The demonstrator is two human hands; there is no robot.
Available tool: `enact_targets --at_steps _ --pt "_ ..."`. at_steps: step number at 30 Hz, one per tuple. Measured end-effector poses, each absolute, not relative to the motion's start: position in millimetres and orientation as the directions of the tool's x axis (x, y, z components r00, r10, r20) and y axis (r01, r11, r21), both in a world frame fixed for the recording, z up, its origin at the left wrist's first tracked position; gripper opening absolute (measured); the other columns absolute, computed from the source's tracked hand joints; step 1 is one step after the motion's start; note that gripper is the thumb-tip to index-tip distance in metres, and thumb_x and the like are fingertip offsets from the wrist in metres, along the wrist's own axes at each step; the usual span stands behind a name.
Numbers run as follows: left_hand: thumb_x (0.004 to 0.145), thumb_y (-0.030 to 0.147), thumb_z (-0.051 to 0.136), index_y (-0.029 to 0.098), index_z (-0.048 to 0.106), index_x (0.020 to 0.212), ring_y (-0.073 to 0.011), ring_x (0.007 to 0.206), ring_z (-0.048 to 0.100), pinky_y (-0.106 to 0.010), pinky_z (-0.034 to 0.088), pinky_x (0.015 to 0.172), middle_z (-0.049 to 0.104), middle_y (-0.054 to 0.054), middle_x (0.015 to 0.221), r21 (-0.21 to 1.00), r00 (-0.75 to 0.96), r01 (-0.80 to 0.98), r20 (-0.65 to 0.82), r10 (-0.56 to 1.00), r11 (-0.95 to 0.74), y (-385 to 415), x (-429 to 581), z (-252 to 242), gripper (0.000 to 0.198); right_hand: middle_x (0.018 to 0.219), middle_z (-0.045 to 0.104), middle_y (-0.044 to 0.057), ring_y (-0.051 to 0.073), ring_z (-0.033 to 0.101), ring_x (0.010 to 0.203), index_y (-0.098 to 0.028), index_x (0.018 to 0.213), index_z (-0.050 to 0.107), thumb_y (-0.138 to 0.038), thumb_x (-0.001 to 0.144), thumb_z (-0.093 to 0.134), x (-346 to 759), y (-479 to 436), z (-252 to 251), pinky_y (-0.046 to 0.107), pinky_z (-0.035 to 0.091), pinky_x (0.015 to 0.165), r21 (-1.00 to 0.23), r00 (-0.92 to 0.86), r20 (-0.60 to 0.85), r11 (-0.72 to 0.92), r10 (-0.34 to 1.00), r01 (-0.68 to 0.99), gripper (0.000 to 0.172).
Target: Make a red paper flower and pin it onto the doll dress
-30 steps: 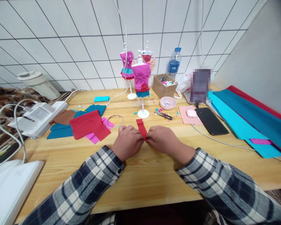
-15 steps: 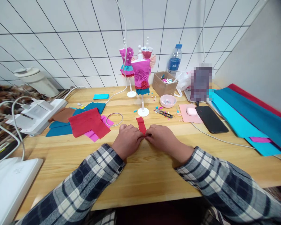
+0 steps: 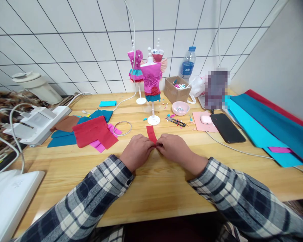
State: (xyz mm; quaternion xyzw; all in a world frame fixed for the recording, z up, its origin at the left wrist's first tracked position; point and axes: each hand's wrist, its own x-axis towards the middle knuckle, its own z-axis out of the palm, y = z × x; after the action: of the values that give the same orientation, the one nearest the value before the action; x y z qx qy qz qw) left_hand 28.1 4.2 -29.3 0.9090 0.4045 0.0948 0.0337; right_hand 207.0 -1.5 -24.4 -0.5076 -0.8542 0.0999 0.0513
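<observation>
Pinched between both hands, the left hand (image 3: 137, 151) and right hand (image 3: 175, 149) hold the near end of a red paper strip (image 3: 151, 133), whose far end lies flat on the table (image 3: 151, 188)

Centre stage on the wooden table (image 3: 151, 188) stands a small white mannequin (image 3: 151, 84) in a pink paper dress. Behind it, two more dressed mannequins (image 3: 136, 67). To its right, a cardboard box (image 3: 178, 90), a pink bowl (image 3: 180, 108), small scissors (image 3: 176, 121) and a black phone (image 3: 227, 127). To its left, a wire ring (image 3: 123, 128), stacked red, blue and pink paper sheets (image 3: 91, 132) and a white power strip (image 3: 37, 122). A water bottle (image 3: 188, 65) stands behind the box.
</observation>
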Motion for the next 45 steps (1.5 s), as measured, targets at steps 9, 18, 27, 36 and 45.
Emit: enact_targets --at_steps 9,18,27,36,45 --pt "0.09 0.025 0.049 0.022 0.07 0.093 -0.0204 0.083 0.058 -0.036 0.041 0.08 0.07 -0.004 0.086 0.138 0.675 0.71 0.148 0.723 -0.691 4.4 27.7 -28.0 0.022 0.092 0.065 0.004 0.017 0.059 0.082 -0.024 0.095 0.068 -0.034 0.091 0.046 208.9 -2.4 -22.5 0.027 0.035 0.065 -0.228 -0.475 0.008 0.464 0.88 0.856 0.025" --pt "0.092 0.025 0.046 0.022 0.071 0.094 -0.021 0.083 0.06 -0.036 0.042 0.08 0.07 -0.006 0.083 0.143 0.654 0.736 0.106 0.749 -0.662 4.5 29.5 -29.7 0.025 0.089 0.065 0.006 0.018 0.06 0.081 -0.021 0.089 0.069 -0.032 0.09 0.045 205.6 -3.4 -20.8 0.026 0.036 0.064 -0.214 -0.448 -0.029 0.432 0.894 0.876 0.026" --pt "0.092 0.026 0.047 0.021 0.07 0.093 -0.0208 0.083 0.06 -0.036 0.043 0.08 0.069 -0.006 0.082 0.14 0.643 0.744 0.118 0.757 -0.654 4.4 29.9 -29.0 0.024 0.089 0.066 0.005 0.018 0.06 0.081 -0.021 0.089 0.069 -0.032 0.091 0.043 207.1 -3.3 -21.7 0.027 0.037 0.063 -0.208 -0.478 0.005 0.468 0.878 0.859 0.027" --pt "0.09 0.024 0.048 0.021 0.07 0.092 -0.0203 0.082 0.057 -0.036 0.042 0.08 0.067 -0.006 0.08 0.142 0.647 0.737 0.137 0.75 -0.661 3.5 29.9 -28.5 0.022 0.093 0.064 0.004 0.018 0.06 0.082 -0.023 0.095 0.066 -0.032 0.091 0.043 207.3 -4.3 -19.2 0.027 0.036 0.064 -0.208 -0.464 -0.004 0.453 0.886 0.867 0.025" --pt "0.09 0.022 0.048 0.019 0.069 0.09 -0.0203 0.083 0.055 -0.036 0.042 0.082 0.067 -0.006 0.084 0.102 0.688 0.702 0.157 0.708 -0.705 4.2 31.3 -27.5 0.021 0.09 0.065 0.004 0.018 0.059 0.081 -0.022 0.09 0.067 -0.033 0.09 0.045 208.5 -3.3 -22.2 0.027 0.036 0.064 -0.205 -0.477 0.017 0.47 0.879 0.858 0.024"
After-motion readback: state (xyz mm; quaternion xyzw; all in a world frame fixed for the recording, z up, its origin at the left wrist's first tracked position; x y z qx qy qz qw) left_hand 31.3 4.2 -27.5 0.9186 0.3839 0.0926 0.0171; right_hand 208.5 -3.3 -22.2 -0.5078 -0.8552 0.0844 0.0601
